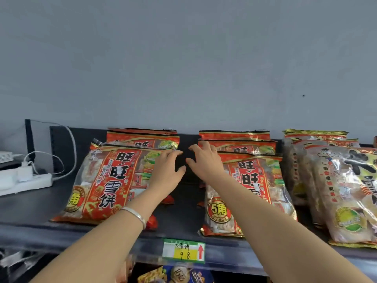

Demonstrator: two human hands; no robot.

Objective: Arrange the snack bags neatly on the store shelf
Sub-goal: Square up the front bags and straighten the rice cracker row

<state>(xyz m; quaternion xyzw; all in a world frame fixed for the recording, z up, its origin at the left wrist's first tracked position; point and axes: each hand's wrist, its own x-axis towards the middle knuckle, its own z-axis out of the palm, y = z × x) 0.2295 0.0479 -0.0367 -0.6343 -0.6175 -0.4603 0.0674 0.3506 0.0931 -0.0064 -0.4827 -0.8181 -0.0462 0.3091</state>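
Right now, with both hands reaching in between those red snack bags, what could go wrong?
The right front bag lies close to the shelf lip; a pull from the right hand could slide it off. The left front bag sits askew on its glossy pile, so a push from the left hand may topple it. Shoving it leftward could hit the power strip.

Yellow snack bags [346, 190] cut by right edge; lower-shelf packets [175, 274] cut by bottom edge.
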